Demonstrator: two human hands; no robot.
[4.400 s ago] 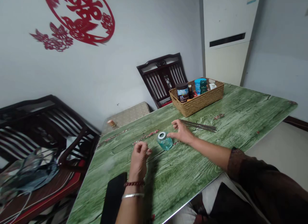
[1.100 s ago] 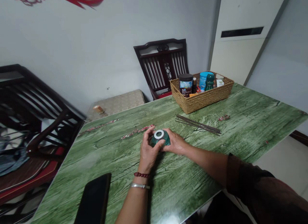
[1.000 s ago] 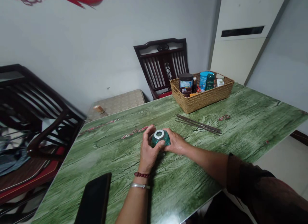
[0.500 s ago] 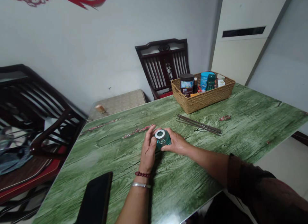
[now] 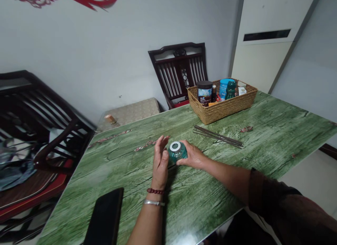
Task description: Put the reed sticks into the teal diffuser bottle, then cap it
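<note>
A green glass bottle [image 5: 178,154] with a white ring around its round mouth stands on the green wood-patterned table [image 5: 126,174]. My right hand [image 5: 191,155] is wrapped round its right side, thumb towards me. Just left of the bottle is my left hand [image 5: 160,160], its fingers stretched upward and nothing in it; a narrow gap seems to part it from the glass. Beyond my right hand lie several thin dark sticks [image 5: 218,136], side by side on the table.
A woven basket [image 5: 223,110] holding a dark brown jar [image 5: 204,93], a blue tin [image 5: 225,86] and a green bottle [image 5: 231,90] stands at the back right. A black phone-like slab [image 5: 104,217] lies front left. Dark wooden chairs [image 5: 181,71] stand behind and left.
My left hand has come off the bottle and shifted slightly left, its fingers straighter. The right hand and the bottle have stayed in place.
</note>
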